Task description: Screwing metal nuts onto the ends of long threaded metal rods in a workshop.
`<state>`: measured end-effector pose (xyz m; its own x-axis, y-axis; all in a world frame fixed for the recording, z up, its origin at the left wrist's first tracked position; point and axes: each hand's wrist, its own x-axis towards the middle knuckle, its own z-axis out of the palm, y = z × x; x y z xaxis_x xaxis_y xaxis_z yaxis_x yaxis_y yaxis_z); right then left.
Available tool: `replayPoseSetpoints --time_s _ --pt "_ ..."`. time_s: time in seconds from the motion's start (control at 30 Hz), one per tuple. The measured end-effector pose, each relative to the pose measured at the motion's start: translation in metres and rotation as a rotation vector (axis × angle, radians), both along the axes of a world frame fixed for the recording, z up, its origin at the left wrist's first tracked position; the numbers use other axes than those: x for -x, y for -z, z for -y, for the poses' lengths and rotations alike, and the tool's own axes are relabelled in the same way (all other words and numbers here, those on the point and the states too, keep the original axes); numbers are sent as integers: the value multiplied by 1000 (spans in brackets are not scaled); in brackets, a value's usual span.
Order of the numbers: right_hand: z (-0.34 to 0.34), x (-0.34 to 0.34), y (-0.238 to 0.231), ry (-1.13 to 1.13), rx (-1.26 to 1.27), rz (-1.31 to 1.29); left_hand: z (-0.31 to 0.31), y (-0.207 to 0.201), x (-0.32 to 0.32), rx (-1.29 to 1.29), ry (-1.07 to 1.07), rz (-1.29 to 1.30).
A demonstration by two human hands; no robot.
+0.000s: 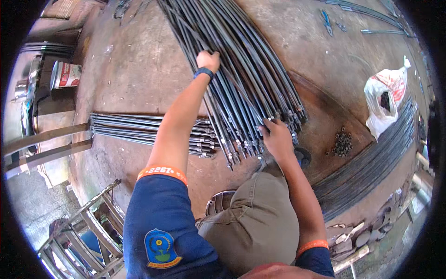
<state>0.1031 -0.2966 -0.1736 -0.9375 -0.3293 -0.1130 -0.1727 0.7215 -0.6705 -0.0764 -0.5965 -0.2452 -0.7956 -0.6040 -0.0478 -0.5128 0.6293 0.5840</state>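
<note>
A thick bundle of long dark metal rods (241, 56) lies on the floor in front of me, with nuts on many of the near ends. My left hand (208, 61), a dark band at its wrist, is closed around a rod partway up the bundle's left side. Lower down, my right hand (277, 138) has its fingers curled at a rod's near end, among the nut-tipped ends; the fingertips are partly hidden. One rod slants across the others between my two hands, and both seem to be on it.
A smaller rod stack (134, 128) lies at left. To the right are a pile of loose nuts (343, 143), a white plastic bag (388, 95) and more dark rods (362, 172). A bucket (66, 75) stands far left; a wooden frame (86, 232) is near left. Blue-handled pliers (327, 23) lie far right.
</note>
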Motion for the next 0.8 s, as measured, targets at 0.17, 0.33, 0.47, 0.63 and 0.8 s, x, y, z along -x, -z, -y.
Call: replayPoseSetpoints --time_s 0.17,0.33,0.47,0.63,0.8 --pt "18 -19 4 -6 77 67 3 -7 -10 -64 -88 -172" --pt "16 -41 37 -20 133 -28 -6 -4 -22 -83 -76 -226" --pt "17 -41 37 -5 57 -36 -17 -10 -11 -83 -55 -295" --pt "14 -26 18 29 -194 -348 -21 -24 8 9 124 8" --pt "7 -35 29 41 -142 -249 -25 -23 -4 337 256 263"
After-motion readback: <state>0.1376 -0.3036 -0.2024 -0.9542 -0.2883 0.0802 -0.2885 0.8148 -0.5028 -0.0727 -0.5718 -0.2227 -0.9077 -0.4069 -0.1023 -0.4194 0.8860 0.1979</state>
